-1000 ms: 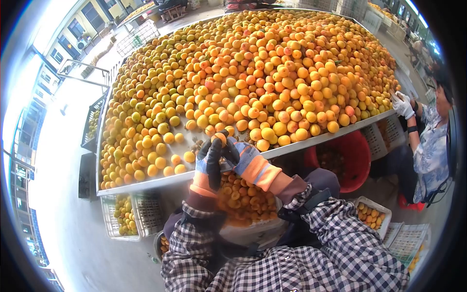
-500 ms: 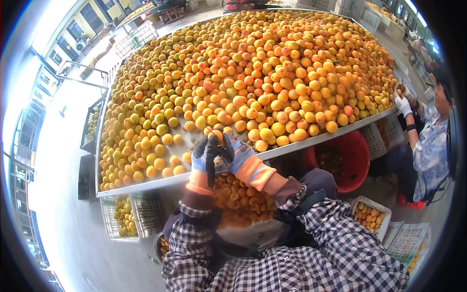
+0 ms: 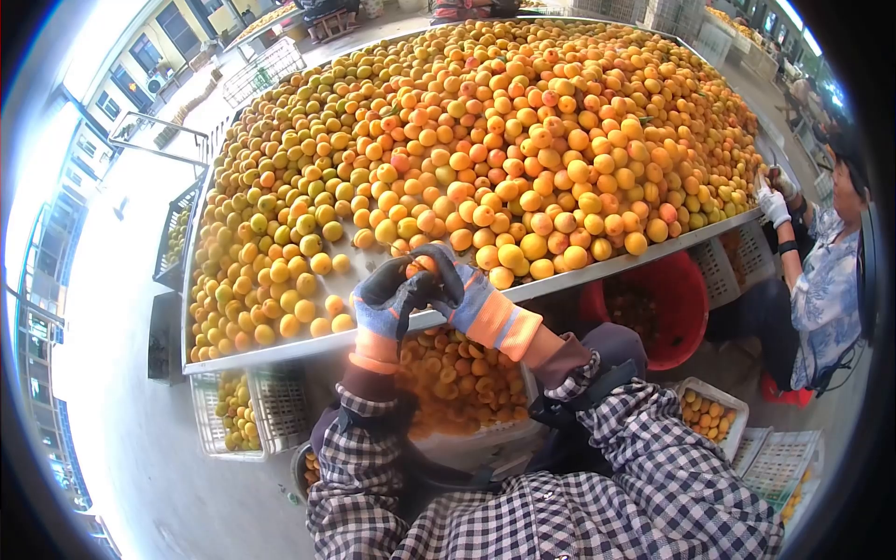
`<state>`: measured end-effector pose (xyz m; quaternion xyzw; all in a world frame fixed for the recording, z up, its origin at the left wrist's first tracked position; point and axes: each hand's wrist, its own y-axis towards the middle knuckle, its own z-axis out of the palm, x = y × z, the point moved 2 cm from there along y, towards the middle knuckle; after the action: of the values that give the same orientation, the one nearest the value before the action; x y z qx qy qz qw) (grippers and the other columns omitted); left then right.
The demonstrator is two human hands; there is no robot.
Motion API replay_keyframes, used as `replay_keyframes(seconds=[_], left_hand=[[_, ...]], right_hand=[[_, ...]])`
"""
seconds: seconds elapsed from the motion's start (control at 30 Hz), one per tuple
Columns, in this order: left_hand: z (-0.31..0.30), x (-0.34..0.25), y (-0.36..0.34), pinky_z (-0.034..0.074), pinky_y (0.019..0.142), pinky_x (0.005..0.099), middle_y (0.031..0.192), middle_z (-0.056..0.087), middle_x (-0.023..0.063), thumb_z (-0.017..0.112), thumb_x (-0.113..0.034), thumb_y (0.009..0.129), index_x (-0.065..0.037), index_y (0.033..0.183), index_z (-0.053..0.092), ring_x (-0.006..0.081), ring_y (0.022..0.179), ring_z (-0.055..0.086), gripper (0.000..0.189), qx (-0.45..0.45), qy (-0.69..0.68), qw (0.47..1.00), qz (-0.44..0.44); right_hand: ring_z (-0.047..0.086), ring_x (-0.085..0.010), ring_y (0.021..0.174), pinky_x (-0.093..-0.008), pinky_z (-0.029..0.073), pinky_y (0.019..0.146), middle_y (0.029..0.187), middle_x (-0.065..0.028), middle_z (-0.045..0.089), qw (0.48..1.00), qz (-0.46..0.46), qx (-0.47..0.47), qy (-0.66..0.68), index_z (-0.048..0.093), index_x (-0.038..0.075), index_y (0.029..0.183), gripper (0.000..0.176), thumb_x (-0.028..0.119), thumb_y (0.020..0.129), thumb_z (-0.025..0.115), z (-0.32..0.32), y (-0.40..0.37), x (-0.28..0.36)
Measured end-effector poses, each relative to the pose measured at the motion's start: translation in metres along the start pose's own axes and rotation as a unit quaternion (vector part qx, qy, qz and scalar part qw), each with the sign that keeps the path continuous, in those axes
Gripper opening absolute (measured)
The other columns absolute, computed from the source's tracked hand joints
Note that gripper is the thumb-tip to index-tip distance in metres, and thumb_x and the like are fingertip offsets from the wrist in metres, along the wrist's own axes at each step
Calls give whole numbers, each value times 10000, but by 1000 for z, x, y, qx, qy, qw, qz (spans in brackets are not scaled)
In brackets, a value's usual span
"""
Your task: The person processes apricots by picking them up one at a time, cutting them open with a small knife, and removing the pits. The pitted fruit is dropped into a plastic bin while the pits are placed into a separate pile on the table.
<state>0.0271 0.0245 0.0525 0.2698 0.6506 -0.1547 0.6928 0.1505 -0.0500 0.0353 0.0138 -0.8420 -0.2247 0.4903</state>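
Nearest, low in the middle of the frame, a tub (image 3: 467,453) of cut apricot pieces sits under the bench (image 3: 280,353) edge. Just above it the gloved left hand (image 3: 381,303) and right hand (image 3: 471,297) meet at the bench rim. Both grips are clenched on one apricot (image 3: 422,268), mostly hidden by the fingers. Beyond, a heap of apricots (image 3: 485,121) covers the bench. At far right a co-worker's gloved hand (image 3: 771,203) is at its edge.

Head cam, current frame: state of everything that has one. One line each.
left hand: gloved, pinching the apricot
right hand: gloved, gripping the same apricot
table: heaped with whole fruit
tub under hands: nearly full of cut fruit
red bucket: dark inside, contents unclear
left crate: partly filled
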Motion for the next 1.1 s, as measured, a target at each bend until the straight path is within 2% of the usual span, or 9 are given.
replay_keyframes(seconds=[0.07, 0.2, 0.3, 0.6, 0.73, 0.8, 0.9, 0.97, 1.1], left_hand=[[1, -5, -2, 482, 571, 231, 834, 657, 59, 659, -116, 840, 48, 1025, 640, 106, 679, 606, 248, 10, 15, 1000, 23], [4, 1, -6, 483, 585, 243, 831, 641, 74, 595, -150, 867, 52, 1110, 597, 118, 656, 594, 316, 35, -78, 995, -42], [9, 6, -6, 465, 561, 242, 778, 596, 72, 523, -189, 894, 44, 1214, 524, 142, 624, 573, 397, 36, -183, 978, -98], [3, 12, -1, 474, 602, 235, 961, 584, 58, 535, -157, 944, 8, 1231, 533, 129, 725, 576, 331, -7, -197, 973, -122], [-15, 5, 2, 461, 654, 194, 997, 591, 59, 500, -99, 928, -11, 1232, 541, 102, 798, 575, 319, -3, -105, 990, -93], [-11, 0, -1, 453, 654, 181, 996, 600, 47, 504, -84, 899, -18, 1232, 544, 84, 789, 566, 342, 2, -94, 991, -93], [-1, 5, -4, 428, 647, 191, 935, 607, 3, 609, -104, 816, -29, 1195, 587, 60, 733, 526, 387, 48, -107, 986, -117], [10, 9, -6, 424, 632, 188, 919, 613, -3, 611, -94, 812, -32, 1186, 596, 53, 717, 520, 379, 60, -88, 985, -133], [23, 20, -8, 424, 594, 184, 896, 619, -11, 632, -76, 808, -24, 1175, 605, 40, 685, 519, 371, 77, -81, 980, -165]], right_hand=[[650, -330, 877, -374, 519, 747, 963, -138, 625, 994, -77, -49, 64, 392, 100, 1284, 513, 101, 839, 646, -3, 4, 5], [629, -175, 781, -271, 513, 682, 944, -49, 605, 966, -15, -24, 255, 436, 100, 1276, 499, 29, 827, 642, 0, 7, -9], [547, -47, 685, -195, 468, 598, 950, -17, 593, 897, 195, 42, 394, 490, 95, 1266, 454, -2, 838, 609, -12, 11, -8], [546, -58, 929, -202, 471, 789, 1050, -3, 582, 934, 86, -69, 341, 505, 67, 1266, 417, -11, 868, 601, -17, 7, -2], [519, -79, 1066, -253, 446, 902, 1181, -35, 589, 912, 106, 259, 301, 477, 64, 1335, 527, 6, 832, 625, -35, -5, 34], [541, -81, 1010, -242, 458, 848, 1109, -25, 602, 942, 141, 249, 175, 528, 64, 1282, 464, 21, 832, 633, -47, -4, 25], [527, -50, 673, -195, 442, 635, 758, 26, 587, 984, -17, -54, 170, 623, 22, 1052, 173, 69, 886, 626, -59, 18, 22], [475, -35, 506, -182, 378, 462, 663, 10, 562, 905, 43, -138, 400, 614, 15, 1003, 138, 122, 917, 609, -59, 24, 19], [460, -57, 418, -196, 342, 369, 613, -12, 554, 859, -14, -231, 457, 604, 10, 993, 152, 147, 928, 594, -50, 39, 17]])
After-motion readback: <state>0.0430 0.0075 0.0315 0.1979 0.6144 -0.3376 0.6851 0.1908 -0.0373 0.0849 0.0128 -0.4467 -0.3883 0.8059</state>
